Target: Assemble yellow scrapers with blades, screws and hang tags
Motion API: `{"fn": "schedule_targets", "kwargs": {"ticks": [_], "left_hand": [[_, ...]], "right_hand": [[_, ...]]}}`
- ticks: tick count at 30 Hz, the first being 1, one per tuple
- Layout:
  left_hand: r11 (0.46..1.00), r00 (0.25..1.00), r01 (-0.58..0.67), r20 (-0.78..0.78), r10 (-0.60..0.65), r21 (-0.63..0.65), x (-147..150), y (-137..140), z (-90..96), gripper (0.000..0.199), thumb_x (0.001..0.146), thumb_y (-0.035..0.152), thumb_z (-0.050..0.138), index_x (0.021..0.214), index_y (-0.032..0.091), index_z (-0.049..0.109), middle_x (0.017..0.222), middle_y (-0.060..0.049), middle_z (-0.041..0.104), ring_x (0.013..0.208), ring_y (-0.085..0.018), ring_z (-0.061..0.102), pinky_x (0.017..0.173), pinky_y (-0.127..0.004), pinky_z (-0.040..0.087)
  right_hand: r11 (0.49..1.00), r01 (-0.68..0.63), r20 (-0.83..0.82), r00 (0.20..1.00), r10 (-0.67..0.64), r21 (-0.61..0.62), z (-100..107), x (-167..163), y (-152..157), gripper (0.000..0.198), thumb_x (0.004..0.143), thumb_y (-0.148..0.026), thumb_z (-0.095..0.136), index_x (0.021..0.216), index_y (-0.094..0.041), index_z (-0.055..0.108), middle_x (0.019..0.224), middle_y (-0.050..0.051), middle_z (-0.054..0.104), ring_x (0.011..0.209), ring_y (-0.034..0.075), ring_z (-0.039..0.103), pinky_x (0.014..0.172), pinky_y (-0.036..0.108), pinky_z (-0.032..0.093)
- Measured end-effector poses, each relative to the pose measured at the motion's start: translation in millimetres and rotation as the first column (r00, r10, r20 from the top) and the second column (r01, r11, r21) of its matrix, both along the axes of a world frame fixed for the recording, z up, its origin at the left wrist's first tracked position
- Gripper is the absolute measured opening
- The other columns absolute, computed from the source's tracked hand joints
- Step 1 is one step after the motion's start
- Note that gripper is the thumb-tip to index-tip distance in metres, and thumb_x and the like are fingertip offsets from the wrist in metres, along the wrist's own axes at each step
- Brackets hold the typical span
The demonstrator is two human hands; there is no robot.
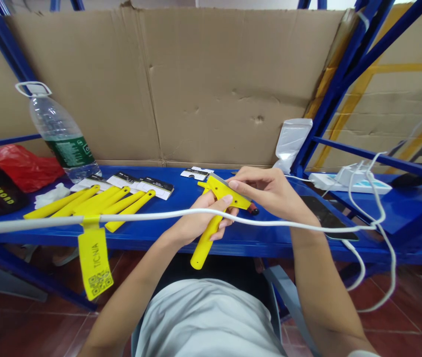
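My left hand (205,218) is wrapped round the neck of a yellow scraper (205,243), whose handle points down towards me. The scraper's wide head is tilted, with a thin grey metal blade (218,179) along its far edge. At that edge my right hand (266,186) is closed, thumb and fingers pinching the blade side of the head; the fingertips partly hide what they grip. A dark red and black knob (252,209) shows by the head's right end. Several yellow handles (131,210) lie to the left, beside black-and-white cards (155,187).
A white cable (174,214) with a yellow tag (95,263) crosses in front of my forearms. On the blue table (176,233) stand a water bottle (64,134), a red bag (25,166), a phone (326,215) and a power strip (322,181). Cardboard (233,89) walls the back.
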State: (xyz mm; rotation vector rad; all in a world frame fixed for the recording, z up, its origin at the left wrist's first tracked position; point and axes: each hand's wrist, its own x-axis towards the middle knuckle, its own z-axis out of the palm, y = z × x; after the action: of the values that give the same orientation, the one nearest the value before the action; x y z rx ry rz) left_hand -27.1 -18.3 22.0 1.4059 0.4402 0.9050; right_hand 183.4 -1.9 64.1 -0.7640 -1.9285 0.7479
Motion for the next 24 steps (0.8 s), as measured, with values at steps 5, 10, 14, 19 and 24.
{"fn": "schedule_targets", "kwargs": {"ticks": [5,10,14,19,24], "left_hand": [[1.000,1.000,-0.023,0.006,0.022,0.008,-1.7,2.0,-2.9,0.043,0.103,0.058,0.075,0.103,0.019,0.056,0.085,0.000,0.065,0.048,-0.006,0.050,0.041,-0.019,0.040],[0.997,0.990,-0.079,0.119,0.079,-0.008,-1.0,3.6,-4.5,0.042,0.101,0.055,0.080,0.109,0.019,0.061,0.083,0.001,0.063,0.053,-0.007,0.049,0.040,-0.017,0.042],[0.994,0.980,-0.104,0.166,0.107,-0.030,0.2,2.9,-2.5,0.040,0.099,0.051,0.083,0.104,0.019,0.060,0.082,0.001,0.064,0.053,-0.007,0.048,0.040,-0.017,0.043],[0.992,0.979,-0.119,0.162,0.124,-0.040,2.0,1.4,-0.5,0.041,0.098,0.052,0.083,0.101,0.019,0.059,0.081,0.001,0.064,0.052,-0.007,0.048,0.039,-0.017,0.042],[0.989,0.977,-0.142,0.151,0.148,-0.046,2.3,0.6,-0.4,0.043,0.096,0.054,0.084,0.100,0.018,0.060,0.081,0.001,0.064,0.052,-0.007,0.048,0.038,-0.018,0.040]], "right_hand": [[1.000,0.002,-0.009,1.000,-0.002,-0.025,0.3,-0.5,-0.9,0.038,0.098,-0.060,0.081,0.101,-0.023,0.089,0.093,0.005,0.076,0.062,0.013,0.058,0.048,0.029,0.043],[0.998,0.011,-0.047,0.999,-0.014,-0.055,-0.2,0.6,1.6,0.042,0.094,-0.065,0.083,0.101,-0.024,0.087,0.091,0.005,0.075,0.064,0.014,0.059,0.045,0.027,0.046],[0.998,0.008,-0.060,0.998,-0.012,-0.062,0.2,1.2,2.1,0.039,0.092,-0.063,0.086,0.097,-0.024,0.085,0.085,0.004,0.072,0.068,0.016,0.060,0.049,0.028,0.050],[0.998,0.005,-0.060,0.998,-0.009,-0.063,0.5,1.2,1.0,0.038,0.092,-0.062,0.086,0.097,-0.024,0.086,0.089,0.004,0.072,0.070,0.016,0.061,0.048,0.028,0.051],[0.999,0.003,-0.063,0.998,-0.006,-0.050,0.1,2.9,1.6,0.038,0.091,-0.062,0.087,0.096,-0.024,0.086,0.089,0.005,0.073,0.070,0.016,0.061,0.047,0.028,0.049]]}}
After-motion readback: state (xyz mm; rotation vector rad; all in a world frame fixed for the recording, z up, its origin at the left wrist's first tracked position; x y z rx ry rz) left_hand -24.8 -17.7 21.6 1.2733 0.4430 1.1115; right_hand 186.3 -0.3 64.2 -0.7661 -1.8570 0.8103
